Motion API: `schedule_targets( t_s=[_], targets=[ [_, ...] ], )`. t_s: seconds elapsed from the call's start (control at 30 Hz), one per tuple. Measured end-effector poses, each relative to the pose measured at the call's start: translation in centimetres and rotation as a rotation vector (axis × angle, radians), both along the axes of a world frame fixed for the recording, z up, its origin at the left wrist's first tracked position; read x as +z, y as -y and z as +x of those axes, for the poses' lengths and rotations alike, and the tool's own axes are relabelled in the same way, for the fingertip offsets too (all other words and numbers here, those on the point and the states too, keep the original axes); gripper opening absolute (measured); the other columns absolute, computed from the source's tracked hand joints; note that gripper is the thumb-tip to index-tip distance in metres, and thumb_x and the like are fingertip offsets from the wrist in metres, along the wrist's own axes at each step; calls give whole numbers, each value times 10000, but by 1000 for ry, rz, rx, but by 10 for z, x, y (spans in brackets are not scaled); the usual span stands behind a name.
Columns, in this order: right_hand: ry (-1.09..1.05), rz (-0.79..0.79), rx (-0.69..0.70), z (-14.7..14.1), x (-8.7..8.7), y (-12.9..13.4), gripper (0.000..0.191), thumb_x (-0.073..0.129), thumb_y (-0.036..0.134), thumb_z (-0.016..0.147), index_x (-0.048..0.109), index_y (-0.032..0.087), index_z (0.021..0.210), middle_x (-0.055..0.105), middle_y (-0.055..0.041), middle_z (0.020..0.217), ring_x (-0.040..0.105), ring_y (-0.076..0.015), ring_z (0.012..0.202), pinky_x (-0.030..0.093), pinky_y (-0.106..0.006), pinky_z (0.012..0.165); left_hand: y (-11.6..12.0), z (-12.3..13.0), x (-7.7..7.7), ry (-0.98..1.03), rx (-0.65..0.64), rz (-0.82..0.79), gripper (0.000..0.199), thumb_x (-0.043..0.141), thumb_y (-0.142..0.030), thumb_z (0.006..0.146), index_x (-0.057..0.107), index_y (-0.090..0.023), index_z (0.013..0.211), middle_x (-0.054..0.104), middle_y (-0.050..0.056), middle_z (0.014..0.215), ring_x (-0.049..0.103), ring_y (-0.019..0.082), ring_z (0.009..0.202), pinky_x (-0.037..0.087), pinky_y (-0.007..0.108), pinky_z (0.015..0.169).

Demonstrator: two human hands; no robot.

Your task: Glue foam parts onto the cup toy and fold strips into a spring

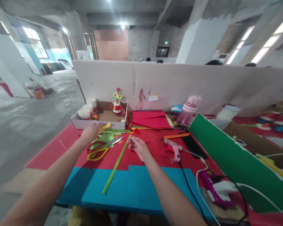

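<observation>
My left hand (91, 132) is closed on a small yellow folded paper piece (105, 127), in front of the cardboard box. My right hand (140, 148) has its fingers curled at the upper end of a long green paper strip (116, 164), seemingly pinching it; the lower end reaches over the blue sheet (103, 186). Between my hands lie scissors (99, 150) with red and yellow handles, blades pointing right. Green paper scraps (106, 137) and further green strips (118, 130) are around the scissors.
A box (100, 125) holds white cups (85, 113) and a paper robot figure (117, 106). Red sheets (151, 118) are stacked behind. At right are a pink glue gun (175, 149) with its cord, a phone (194, 146), a purple power strip (212, 188) and a green panel (235, 163).
</observation>
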State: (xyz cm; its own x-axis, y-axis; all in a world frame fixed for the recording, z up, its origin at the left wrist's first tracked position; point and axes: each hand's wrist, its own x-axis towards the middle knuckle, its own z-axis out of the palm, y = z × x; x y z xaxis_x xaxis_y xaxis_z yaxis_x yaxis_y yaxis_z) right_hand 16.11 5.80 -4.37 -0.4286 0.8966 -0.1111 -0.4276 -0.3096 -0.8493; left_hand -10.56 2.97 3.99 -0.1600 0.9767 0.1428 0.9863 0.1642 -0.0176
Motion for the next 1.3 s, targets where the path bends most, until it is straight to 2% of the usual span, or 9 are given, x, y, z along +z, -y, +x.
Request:
schedule_targets(
  t_s=[0.1,0.23,0.43,0.5,0.67,0.8,0.9,1.1,1.3],
  targets=[
    [-5,-1,-62,1,-1,-2,406,768,522,617,687,166,794,665,-3,721,558,-73,541,465,-215,572,-2,7,-3,83,-122,111,321,370,-275,907,643,-185,1051,659,100,1088,633,222,935,450,284,767],
    [-9,26,-203,4,-2,-6,342,734,488,657,678,170,770,652,-4,696,535,-72,518,432,-197,516,3,49,-9,174,-270,51,303,405,-284,886,694,-198,922,708,75,969,635,221,890,437,275,728],
    [-50,-3,-354,13,-4,-14,277,714,439,677,676,178,762,638,-5,689,504,-70,506,444,-193,496,14,107,-31,206,-211,-176,368,492,-501,819,666,-186,742,686,104,772,634,245,724,407,287,580],
    [-58,-18,-354,13,-5,-16,270,712,431,680,671,177,762,637,-7,688,497,-70,497,446,-196,488,14,115,-42,220,-198,-203,302,560,-464,772,657,-182,729,683,107,782,631,246,724,413,294,592],
    [-21,-3,-343,10,-5,-14,287,732,435,664,647,185,776,641,4,702,504,-64,496,452,-199,503,7,116,-55,490,-309,-138,107,550,-239,730,604,-179,661,630,31,674,570,168,652,390,259,590],
    [11,43,-214,4,-5,-10,348,757,461,637,627,200,826,650,15,740,546,-81,531,470,-224,545,12,124,-50,858,-291,-43,168,549,-313,745,536,-174,650,531,-20,581,482,120,549,366,231,524],
    [91,85,-91,2,-6,-7,376,716,523,660,646,178,792,671,-14,732,541,-95,516,412,-218,481,20,135,-47,1041,-305,-148,247,536,-397,773,524,-173,670,483,-42,545,438,96,475,352,216,472],
    [265,151,-153,7,-7,-10,395,622,561,718,664,170,747,652,-11,590,437,-78,419,230,-193,376,29,119,-44,942,-332,-222,379,484,-503,825,595,-166,692,576,-3,592,488,113,492,361,227,472],
    [416,241,-173,9,-11,-13,367,554,545,773,659,193,785,592,20,502,391,-97,378,246,-222,388,38,96,-45,681,-459,-187,262,511,-374,832,624,-173,708,622,12,661,527,143,608,358,244,554]
  ],
)
